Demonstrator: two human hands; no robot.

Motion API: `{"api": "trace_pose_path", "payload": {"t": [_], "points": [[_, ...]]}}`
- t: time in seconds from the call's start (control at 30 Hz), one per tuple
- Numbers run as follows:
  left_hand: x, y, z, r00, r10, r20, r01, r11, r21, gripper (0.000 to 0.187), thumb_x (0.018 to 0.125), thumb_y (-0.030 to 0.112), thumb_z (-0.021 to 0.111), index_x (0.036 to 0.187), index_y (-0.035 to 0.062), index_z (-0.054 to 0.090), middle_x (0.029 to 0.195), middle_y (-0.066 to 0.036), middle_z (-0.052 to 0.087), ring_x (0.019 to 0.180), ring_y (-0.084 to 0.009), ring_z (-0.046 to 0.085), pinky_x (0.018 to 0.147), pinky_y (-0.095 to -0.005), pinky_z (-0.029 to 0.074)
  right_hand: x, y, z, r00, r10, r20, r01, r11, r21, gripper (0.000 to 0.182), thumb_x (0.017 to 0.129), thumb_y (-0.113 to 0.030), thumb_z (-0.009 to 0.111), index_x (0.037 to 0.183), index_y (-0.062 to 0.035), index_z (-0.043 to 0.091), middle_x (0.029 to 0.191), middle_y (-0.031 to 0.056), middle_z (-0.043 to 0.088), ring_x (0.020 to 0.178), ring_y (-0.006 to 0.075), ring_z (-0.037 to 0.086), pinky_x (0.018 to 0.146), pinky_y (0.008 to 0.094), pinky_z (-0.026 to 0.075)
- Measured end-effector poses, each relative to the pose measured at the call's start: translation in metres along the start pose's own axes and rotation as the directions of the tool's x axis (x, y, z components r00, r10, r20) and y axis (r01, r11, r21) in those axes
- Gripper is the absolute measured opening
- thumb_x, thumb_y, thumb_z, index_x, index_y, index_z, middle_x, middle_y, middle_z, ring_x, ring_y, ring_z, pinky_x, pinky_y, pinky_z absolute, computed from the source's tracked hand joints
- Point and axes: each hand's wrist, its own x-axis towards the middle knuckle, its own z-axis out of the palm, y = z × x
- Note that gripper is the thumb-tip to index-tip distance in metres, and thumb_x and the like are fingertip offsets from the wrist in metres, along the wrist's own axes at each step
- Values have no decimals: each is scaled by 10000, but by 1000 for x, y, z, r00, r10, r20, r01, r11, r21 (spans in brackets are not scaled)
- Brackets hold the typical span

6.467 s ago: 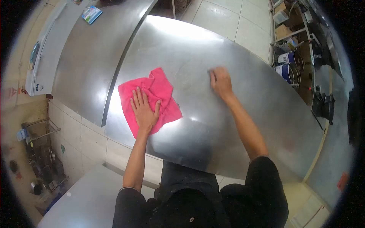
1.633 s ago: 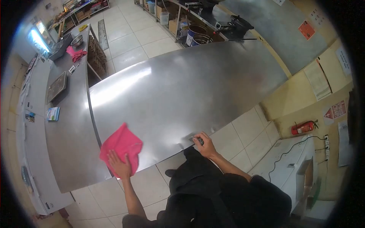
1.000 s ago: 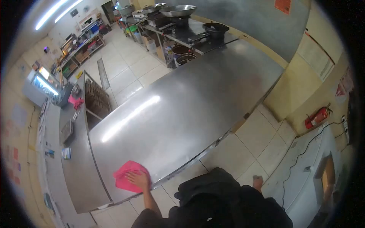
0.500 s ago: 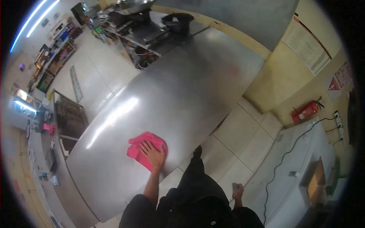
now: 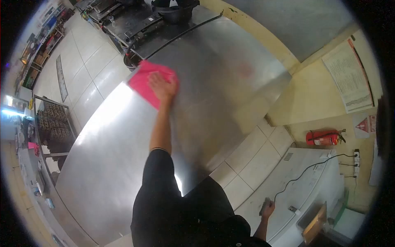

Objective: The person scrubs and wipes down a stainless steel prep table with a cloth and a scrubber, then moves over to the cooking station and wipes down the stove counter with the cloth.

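My left hand (image 5: 162,87) lies flat with spread fingers on a bright pink cloth (image 5: 144,84), pressing it against a shiny steel table (image 5: 197,111). The cloth is partly bunched near the table's far left edge, and part of it is hidden under the palm. Off the table at lower right, my right hand (image 5: 268,209) is closed around a small, flat grey object (image 5: 263,203) whose kind I cannot make out.
A black pot (image 5: 175,11) stands on the dark counter beyond the table. At right are a white appliance (image 5: 284,177) with a black cord, and a red fire extinguisher (image 5: 325,137) by the wall. A metal rack (image 5: 53,121) stands at left.
My left hand has slid the pink cloth forward across the table, away from my body. My right hand, still around the grey object, has shifted right and is now in front of the white appliance.
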Motion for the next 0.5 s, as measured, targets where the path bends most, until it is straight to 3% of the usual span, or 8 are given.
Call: {"api": "trace_pose_path", "payload": {"t": [0.03, 0.1, 0.17, 0.23, 0.33, 0.37, 0.43, 0.5], "points": [[-10, 40, -7, 990, 63, 123, -61, 998, -24, 869, 974, 570, 426, 1562, -60, 315, 1652, -286, 227, 1558, -449, 132, 1270, -539, 71, 11, -16, 4, 999, -32, -15, 33, 999, 23, 300, 986, -266, 698, 863, -18, 582, 791, 15, 570, 738, 118, 499, 645, 306, 437], [-62, 106, -12, 962, 244, 121, -224, 961, -160, 817, 992, 517, 416, 1557, -65, 313, 1643, -292, 245, 1551, -459, 144, 1267, -551, 82, 27, -23, 25, 990, -136, 38, 136, 991, 21, 313, 990, -275, 693, 859, -15, 580, 790, 19, 571, 743, 123, 500, 654, 315, 442], [-121, 156, -52, 869, 426, 253, -360, 894, -268, 828, 991, 519, 432, 1572, -53, 284, 1664, -256, 218, 1556, -439, 146, 1266, -551, 89, 34, -28, 44, 966, -241, 92, 239, 971, 34, 326, 994, -285, 687, 854, -11, 579, 789, 23, 572, 748, 129, 500, 664, 324, 448], [-197, 192, -90, 786, 541, 299, -402, 815, -418, 814, 979, 504, 468, 1574, -27, 305, 1677, -215, 214, 1566, -399, 143, 1274, -532, 72, 39, -39, 54, 897, -363, 251, 400, 909, -114, 344, 1005, -293, 669, 864, 10, 587, 783, 56, 589, 730, 160, 513, 680, 347, 467], [-292, 213, -138, 670, 666, 329, -431, 709, -559, 677, 1012, 382, 463, 1565, 8, 351, 1696, -153, 198, 1579, -338, 129, 1285, -488, 87, 40, -37, 61, 914, -249, 319, 296, 949, -108, 345, 998, -288, 674, 879, 25, 593, 795, 89, 602, 746, 175, 527, 716, 351, 474], [-315, 206, -143, 679, 658, 326, -431, 717, -548, 677, 1012, 382, 463, 1565, 8, 351, 1696, -153, 198, 1579, -338, 129, 1285, -488, 87, 41, -31, 58, 908, -260, 329, 307, 946, -101, 345, 998, -288, 674, 879, 25, 593, 795, 89, 602, 746, 175, 527, 716, 351, 474], [-351, 195, -161, 545, 791, 279, -609, 602, -517, 509, 1056, 259, 413, 1518, 46, 438, 1658, -141, 309, 1545, -295, 260, 1259, -453, 204, 49, -9, 49, 893, -260, 369, 304, 951, -65, 370, 984, -312, 688, 884, 35, 606, 802, 112, 613, 758, 184, 533, 731, 369, 477], [-380, 171, -194, 524, 725, 448, -345, 661, -666, 408, 1044, 179, 427, 1417, 54, 537, 1500, -151, 529, 1415, -300, 471, 1154, -457, 367, 59, 22, 34, 869, -322, 375, 373, 925, -71, 347, 985, -294, 689, 896, 31, 605, 760, 83, 599, 719, 162, 523, 676, 357, 468]]}}
